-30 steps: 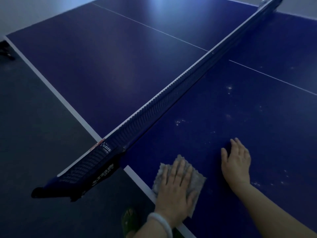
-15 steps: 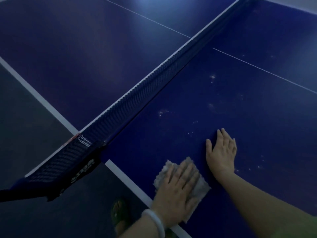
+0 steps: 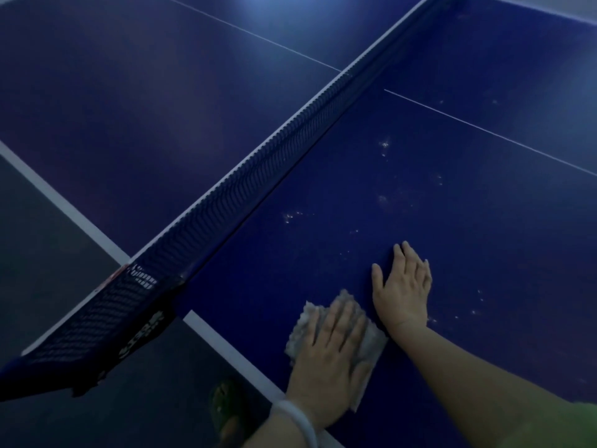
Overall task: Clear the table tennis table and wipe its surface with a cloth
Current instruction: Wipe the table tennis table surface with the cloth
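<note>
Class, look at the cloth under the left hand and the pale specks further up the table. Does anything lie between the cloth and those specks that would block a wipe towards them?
Partly. The right hand lies flat on the table just beside the cloth, before the specks further up. The left hand presses the cloth; the path along the net looks open.

We see the left hand (image 3: 332,357) flat on the cloth (image 3: 371,337) at the table (image 3: 452,221) edge, right hand (image 3: 403,289) just beside it, net (image 3: 258,176) to their left.
</note>
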Available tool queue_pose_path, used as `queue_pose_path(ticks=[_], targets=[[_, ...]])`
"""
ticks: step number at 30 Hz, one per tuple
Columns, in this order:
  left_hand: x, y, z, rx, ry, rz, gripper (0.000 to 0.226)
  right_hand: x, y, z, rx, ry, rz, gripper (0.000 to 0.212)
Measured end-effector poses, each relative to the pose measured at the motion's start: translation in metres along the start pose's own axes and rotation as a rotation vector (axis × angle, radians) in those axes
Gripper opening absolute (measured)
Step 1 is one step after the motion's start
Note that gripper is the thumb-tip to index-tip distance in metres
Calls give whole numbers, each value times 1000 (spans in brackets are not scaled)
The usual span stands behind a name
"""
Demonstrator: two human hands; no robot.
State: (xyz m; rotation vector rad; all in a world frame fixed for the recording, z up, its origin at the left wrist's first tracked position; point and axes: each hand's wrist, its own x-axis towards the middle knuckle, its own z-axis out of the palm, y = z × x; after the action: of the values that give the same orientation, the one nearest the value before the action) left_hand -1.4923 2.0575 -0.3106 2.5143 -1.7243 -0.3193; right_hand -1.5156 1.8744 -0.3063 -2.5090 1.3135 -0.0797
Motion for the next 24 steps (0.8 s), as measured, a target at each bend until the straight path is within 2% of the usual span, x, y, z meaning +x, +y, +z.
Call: queue_pose_path(ticks=[1,3,5,8,10,13,16,20,22,24], targets=[[-1,-10,-3,-6,9,18,66,0,0,-1,6,-5,1,66],[-1,-45,-9,40,7,-67,64,0,1,-2,17,-10,7,66],[2,-92,-15,87,-4,-247,65,0,1,-2,36,-2,15,64],[14,-151,-29,15,-14,-495,66,3,-1,-2,110,-5,61,57],[28,-167,-34,23,-1,-533,69,13,-2,-5,171,17,108,52],[54,-171,-37,7,40,-540,72,35,-4,-9,175,81,185,57],[85,-172,-40,-9,40,-507,73,45,-1,-4,138,103,273,60],[127,-159,-42,17,42,-413,68,49,-5,8,56,140,299,64],[134,-131,-39,2,35,-208,65,49,-5,9,42,133,306,64],[122,-99,-30,35,12,101,66,48,-3,8,46,128,309,64]])
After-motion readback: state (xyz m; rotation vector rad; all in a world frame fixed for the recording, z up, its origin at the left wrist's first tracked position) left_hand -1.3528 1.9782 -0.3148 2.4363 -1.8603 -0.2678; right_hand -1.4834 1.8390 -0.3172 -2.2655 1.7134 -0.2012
